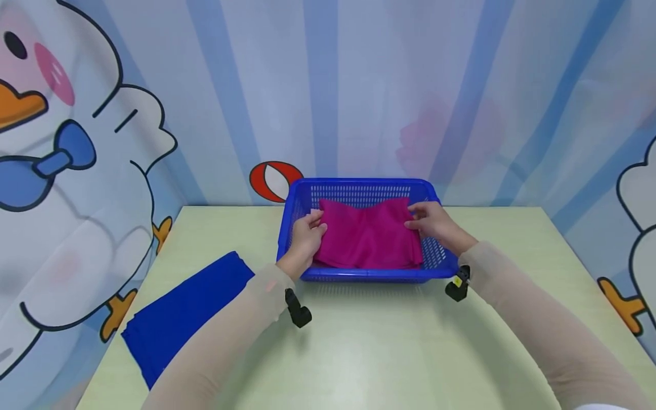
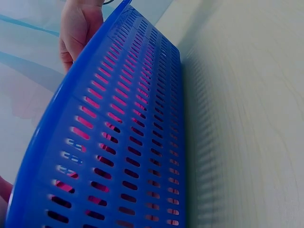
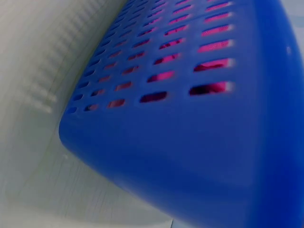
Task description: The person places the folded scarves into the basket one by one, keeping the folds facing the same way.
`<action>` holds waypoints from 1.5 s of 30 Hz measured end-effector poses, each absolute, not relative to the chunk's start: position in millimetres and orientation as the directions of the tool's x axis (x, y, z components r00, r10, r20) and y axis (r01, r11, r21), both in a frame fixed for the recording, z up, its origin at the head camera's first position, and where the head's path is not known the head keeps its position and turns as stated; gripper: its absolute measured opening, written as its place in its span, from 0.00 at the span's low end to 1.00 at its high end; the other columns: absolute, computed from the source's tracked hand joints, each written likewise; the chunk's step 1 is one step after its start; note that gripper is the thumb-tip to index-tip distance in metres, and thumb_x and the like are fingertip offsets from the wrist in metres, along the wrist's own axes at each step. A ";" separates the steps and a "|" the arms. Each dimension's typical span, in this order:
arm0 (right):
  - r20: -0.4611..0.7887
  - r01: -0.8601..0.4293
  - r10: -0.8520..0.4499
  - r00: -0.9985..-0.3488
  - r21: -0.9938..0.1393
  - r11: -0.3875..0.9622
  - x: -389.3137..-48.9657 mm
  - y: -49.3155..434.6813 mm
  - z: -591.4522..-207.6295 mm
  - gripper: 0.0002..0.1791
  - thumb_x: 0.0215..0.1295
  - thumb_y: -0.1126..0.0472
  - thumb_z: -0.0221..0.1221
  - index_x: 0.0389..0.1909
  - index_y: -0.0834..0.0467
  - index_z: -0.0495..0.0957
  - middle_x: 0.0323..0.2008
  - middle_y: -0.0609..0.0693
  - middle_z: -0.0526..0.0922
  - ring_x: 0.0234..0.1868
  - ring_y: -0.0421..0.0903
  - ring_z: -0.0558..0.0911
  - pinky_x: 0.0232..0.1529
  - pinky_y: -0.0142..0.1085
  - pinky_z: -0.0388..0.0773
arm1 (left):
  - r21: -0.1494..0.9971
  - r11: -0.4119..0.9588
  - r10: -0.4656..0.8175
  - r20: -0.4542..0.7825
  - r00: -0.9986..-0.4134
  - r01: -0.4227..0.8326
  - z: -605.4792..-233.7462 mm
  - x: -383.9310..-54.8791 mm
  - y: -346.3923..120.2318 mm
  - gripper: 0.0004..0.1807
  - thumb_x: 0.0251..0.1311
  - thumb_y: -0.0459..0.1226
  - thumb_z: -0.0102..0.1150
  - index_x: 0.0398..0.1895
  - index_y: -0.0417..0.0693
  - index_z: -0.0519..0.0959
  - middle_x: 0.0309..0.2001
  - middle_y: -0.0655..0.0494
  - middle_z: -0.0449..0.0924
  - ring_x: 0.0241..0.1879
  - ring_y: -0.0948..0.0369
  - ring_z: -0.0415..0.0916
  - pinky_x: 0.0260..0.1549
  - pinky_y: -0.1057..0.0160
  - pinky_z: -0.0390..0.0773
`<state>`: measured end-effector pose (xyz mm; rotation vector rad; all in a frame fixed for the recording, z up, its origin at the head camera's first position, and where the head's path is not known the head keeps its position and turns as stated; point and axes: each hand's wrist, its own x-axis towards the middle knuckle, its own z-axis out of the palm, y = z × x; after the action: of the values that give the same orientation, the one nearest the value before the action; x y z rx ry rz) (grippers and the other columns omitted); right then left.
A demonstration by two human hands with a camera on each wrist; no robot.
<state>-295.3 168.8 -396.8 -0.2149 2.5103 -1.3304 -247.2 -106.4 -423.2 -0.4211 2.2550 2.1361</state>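
A magenta folded cloth point(image 1: 366, 236) lies inside a blue plastic basket point(image 1: 366, 274) with slotted walls. At the cloth's left edge my left hand point(image 1: 306, 239) pinches it between thumb and fingers. My right hand point(image 1: 433, 222) reaches over the basket's right side and pinches the cloth's upper right edge. Through the slots of the basket wall point(image 2: 142, 121), the left wrist view shows magenta fabric, with the right hand point(image 2: 80, 28) beyond the rim. The right wrist view is filled by the basket's outer corner point(image 3: 166, 137); the right hand is hidden there.
A folded blue cloth point(image 1: 189, 307) lies on the left of the pale table point(image 1: 374, 347), partly behind the left forearm. Behind the table hangs a striped blue and white backdrop point(image 1: 369, 102) with cartoon ducks, close to the basket's back.
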 end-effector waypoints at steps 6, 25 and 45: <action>-0.164 -0.053 -0.285 -0.944 -0.779 0.624 -292.6 166.3 -398.5 0.30 0.70 0.69 0.58 0.68 0.78 0.61 0.46 0.68 0.76 0.37 0.50 0.81 0.37 0.39 0.85 | 0.977 0.059 -0.182 -0.191 -0.965 -0.204 -422.7 -246.1 -106.1 0.23 0.72 0.26 0.49 0.69 0.38 0.70 0.61 0.42 0.74 0.61 0.51 0.71 0.60 0.56 0.73; -0.061 -0.104 -0.263 -0.963 -0.816 0.569 -286.1 168.7 -388.3 0.18 0.70 0.70 0.58 0.56 0.78 0.73 0.43 0.71 0.82 0.32 0.51 0.85 0.40 0.43 0.85 | 0.991 0.051 -0.204 -0.114 -0.972 -0.126 -406.2 -246.3 -106.9 0.23 0.72 0.29 0.52 0.68 0.40 0.71 0.61 0.43 0.74 0.63 0.53 0.69 0.64 0.58 0.70; -0.020 -0.128 -0.294 -0.956 -0.871 0.475 -277.6 158.0 -374.4 0.16 0.70 0.70 0.58 0.53 0.77 0.75 0.46 0.72 0.81 0.40 0.57 0.86 0.43 0.45 0.84 | 0.995 -0.010 -0.186 -0.100 -0.978 -0.100 -389.5 -242.6 -125.6 0.22 0.73 0.31 0.50 0.69 0.41 0.70 0.60 0.42 0.74 0.52 0.55 0.73 0.58 0.56 0.74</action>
<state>-277.6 158.0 -374.4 -0.3684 2.5516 -1.4843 -242.6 -125.6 -389.5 -0.3252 2.2520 2.2541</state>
